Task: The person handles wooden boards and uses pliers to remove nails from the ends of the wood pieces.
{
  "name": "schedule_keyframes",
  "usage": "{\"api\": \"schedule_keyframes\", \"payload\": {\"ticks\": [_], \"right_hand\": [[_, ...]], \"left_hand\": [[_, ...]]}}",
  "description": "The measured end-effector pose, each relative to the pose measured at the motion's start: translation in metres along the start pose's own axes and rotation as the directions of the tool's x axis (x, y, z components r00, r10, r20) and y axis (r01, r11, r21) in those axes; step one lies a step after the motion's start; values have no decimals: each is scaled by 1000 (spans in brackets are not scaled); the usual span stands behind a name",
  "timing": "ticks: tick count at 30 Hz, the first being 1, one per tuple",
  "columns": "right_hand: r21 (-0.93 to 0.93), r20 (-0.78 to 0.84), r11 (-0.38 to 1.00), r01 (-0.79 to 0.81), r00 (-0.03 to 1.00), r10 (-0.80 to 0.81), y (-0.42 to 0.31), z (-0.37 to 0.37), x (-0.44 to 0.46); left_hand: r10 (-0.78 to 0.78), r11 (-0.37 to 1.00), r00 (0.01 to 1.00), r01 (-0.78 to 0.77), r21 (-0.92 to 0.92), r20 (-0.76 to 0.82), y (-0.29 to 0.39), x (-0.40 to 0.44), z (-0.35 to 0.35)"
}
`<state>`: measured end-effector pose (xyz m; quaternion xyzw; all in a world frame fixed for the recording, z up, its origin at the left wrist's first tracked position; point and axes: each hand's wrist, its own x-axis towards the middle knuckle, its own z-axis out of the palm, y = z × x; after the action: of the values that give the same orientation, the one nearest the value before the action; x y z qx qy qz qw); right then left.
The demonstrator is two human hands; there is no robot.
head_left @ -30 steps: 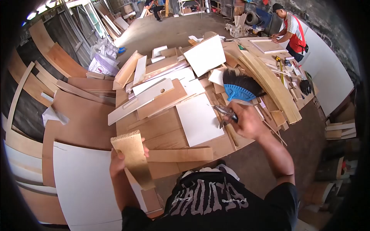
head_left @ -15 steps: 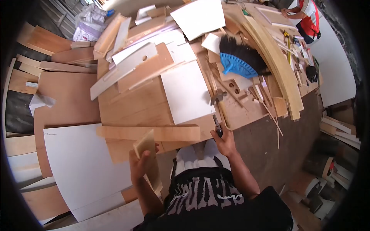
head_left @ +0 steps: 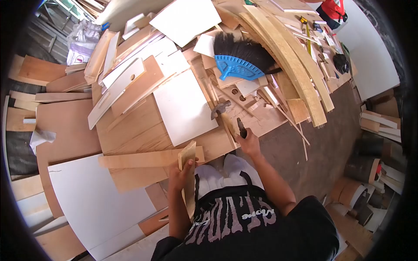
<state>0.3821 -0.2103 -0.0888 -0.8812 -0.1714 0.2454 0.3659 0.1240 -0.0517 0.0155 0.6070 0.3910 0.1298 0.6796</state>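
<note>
My left hand (head_left: 178, 175) is closed around a narrow wooden board (head_left: 187, 152), held on end in front of my left leg. Behind that board, a long wooden strip (head_left: 139, 159) lies across the near edge of the workbench (head_left: 130, 132). My right hand (head_left: 250, 144) grips a small dark-handled tool that looks like pliers (head_left: 241, 126), its tip pointing away from me. Just left of the tool, a claw hammer (head_left: 220, 109) rests near the bench edge. A white panel (head_left: 185, 106) lies flat beside the hammer.
A blue brush head with black bristles (head_left: 239, 66) sits among wood scraps. Long curved-looking planks (head_left: 287, 56) run along the bench's right side, near a tape measure (head_left: 303, 20). A large white sheet (head_left: 96, 200) lies at left. Another person in red (head_left: 333, 11) stands at far right.
My view has shifted, so the bench appears further left. My left hand has brought the upright board rightward, nearer my right hand. The pliers have tilted more upright, beside the hammer handle.
</note>
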Motion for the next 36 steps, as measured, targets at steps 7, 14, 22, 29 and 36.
{"api": "schedule_keyframes", "payload": {"ticks": [7, 14, 22, 29, 36], "right_hand": [[-248, 88, 968, -18, 995, 41, 26, -1, 38], [-249, 162, 964, -93, 977, 136, 18, -9, 43], [234, 356, 905, -356, 897, 261, 12, -12, 45], [354, 400, 866, -353, 894, 201, 5, -20, 45], [581, 534, 753, -308, 843, -67, -45, -37, 18]], "left_hand": [[-37, 997, 999, 36, 69, 13, 1, 13, 21], [-103, 993, 995, 102, 50, 13, -4, 23, 17], [-108, 990, 991, 101, -96, -73, 2, 14, 9], [-36, 988, 996, 23, -156, -84, 10, 8, 3], [139, 968, 989, -146, -206, -46, 40, -6, -23]]}}
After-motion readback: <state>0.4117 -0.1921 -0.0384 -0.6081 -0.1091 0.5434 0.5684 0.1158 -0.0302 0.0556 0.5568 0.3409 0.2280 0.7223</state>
